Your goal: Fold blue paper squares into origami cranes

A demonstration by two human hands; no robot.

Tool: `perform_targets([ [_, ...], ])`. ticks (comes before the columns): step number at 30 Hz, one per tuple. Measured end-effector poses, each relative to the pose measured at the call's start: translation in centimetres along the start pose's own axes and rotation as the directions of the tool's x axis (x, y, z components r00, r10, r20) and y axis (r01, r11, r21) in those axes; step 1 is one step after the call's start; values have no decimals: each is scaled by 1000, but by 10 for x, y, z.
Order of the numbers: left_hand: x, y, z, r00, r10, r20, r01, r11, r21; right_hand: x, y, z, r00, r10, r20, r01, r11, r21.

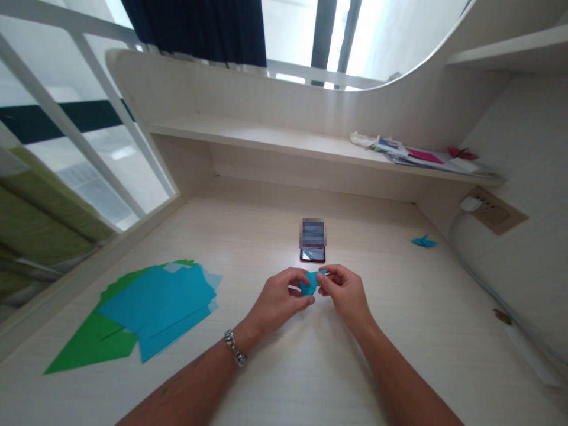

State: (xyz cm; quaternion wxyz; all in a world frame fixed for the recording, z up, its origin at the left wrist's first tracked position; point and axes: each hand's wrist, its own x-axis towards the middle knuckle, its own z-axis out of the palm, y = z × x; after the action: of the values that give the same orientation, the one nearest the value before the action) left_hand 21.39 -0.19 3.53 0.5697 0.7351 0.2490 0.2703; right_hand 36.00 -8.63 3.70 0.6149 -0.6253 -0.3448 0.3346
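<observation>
Between my two hands is a small piece of folded blue paper (310, 284), held just above the desk. My left hand (280, 296) grips its left side, fingers over the top and thumb below. With thumb and fingertips, my right hand (346, 290) pinches its upper right corner. Part of the paper is hidden by my fingers. Directly beyond it lies a phone (313, 254), its screen partly blurred. Far to the right on the desk rests a folded blue paper bird (425, 241).
Blue sheets (164, 302) overlap green sheets (93, 346) on the desk's left. Papers (421, 157) lie on the shelf (266, 139) at the back. A white cable (474, 272) runs from the wall socket (499, 210) down the right side.
</observation>
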Motion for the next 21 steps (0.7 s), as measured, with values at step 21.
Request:
perform_targets([
  [21, 6, 0, -6, 997, -69, 40, 79, 923, -377, -1, 2, -2, 982, -5, 190, 9, 1000, -19],
])
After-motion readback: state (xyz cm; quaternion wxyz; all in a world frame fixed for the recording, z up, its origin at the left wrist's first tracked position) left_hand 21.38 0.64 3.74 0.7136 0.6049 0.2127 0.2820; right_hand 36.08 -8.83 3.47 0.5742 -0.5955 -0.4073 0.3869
